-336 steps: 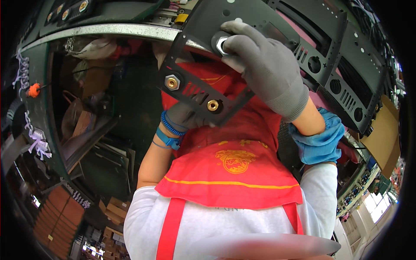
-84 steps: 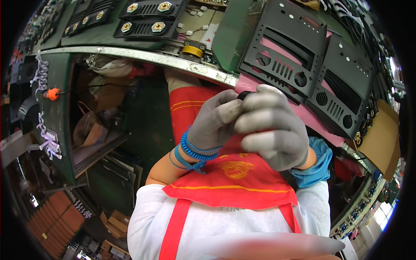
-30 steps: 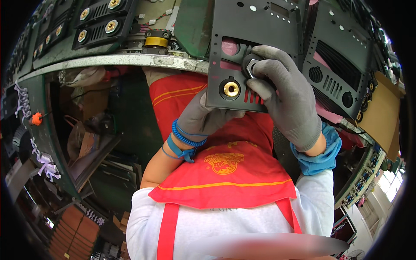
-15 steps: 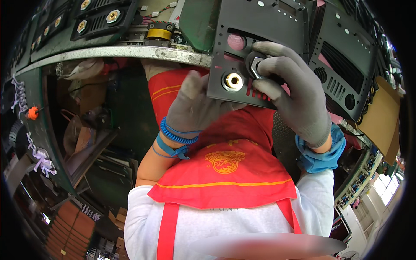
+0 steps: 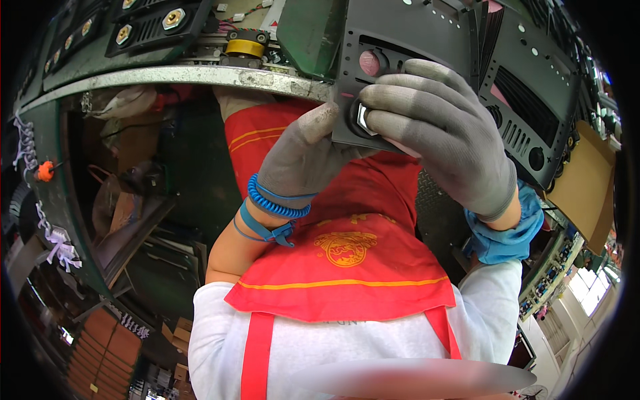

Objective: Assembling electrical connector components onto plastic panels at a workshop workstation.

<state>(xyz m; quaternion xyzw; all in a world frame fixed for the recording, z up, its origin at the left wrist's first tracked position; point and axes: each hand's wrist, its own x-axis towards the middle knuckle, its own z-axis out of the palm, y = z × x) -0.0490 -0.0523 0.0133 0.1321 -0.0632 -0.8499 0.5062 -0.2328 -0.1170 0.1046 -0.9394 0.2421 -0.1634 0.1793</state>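
Note:
A black metal panel (image 5: 410, 30) with round holes and slots juts over the bench edge towards me. My left hand (image 5: 297, 157), in a grey glove, grips its near left corner; the thumb shows at the edge, the fingers are hidden beneath. Above that corner my right hand (image 5: 440, 127), also gloved, pinches a silver hex nut (image 5: 363, 121) with a black ring (image 5: 354, 119) around it. They sit over the place of the panel's brass fitting, which is now hidden from sight. Whether the nut touches its thread I cannot tell.
A second black panel (image 5: 523, 100) leans at the right, beside a cardboard sheet (image 5: 587, 190). Panels with brass fittings (image 5: 175, 19) lie at the far left. A yellow-banded part (image 5: 245, 49) and wires are behind the metal bench edge (image 5: 200, 75).
My right hand has moved left with the hex nut and black ring, from beside the brass fitting to over it. The panel and my left hand have shifted slightly right.

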